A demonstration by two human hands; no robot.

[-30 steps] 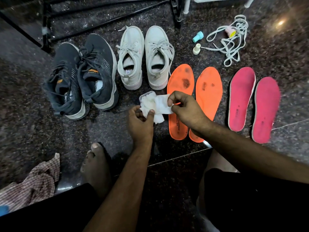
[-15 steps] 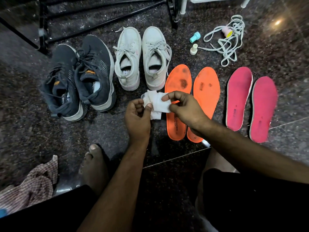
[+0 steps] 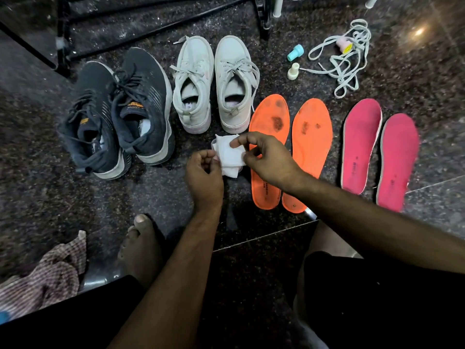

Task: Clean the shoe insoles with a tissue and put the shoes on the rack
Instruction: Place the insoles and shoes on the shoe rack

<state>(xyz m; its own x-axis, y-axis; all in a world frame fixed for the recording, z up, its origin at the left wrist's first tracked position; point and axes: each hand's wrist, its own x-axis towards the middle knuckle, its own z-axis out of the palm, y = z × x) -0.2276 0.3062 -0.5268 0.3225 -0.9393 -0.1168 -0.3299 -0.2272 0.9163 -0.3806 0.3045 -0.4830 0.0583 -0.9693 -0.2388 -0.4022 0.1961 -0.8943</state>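
Both my hands hold the folded white tissue [image 3: 230, 157] above the floor [image 3: 50, 197]: left hand [image 3: 205, 173] pinches its left edge, right hand [image 3: 266, 159] grips its right side. 2 stained orange insoles [image 3: 292, 149] lie just right; 2 pink insoles [image 3: 380, 152] farther right. Dark shoes [image 3: 118, 109] and white shoes [image 3: 214, 81] stand beyond.

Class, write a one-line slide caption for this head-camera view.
Both hands, left and right, hold a white tissue above the floor, beside two stained orange insoles.
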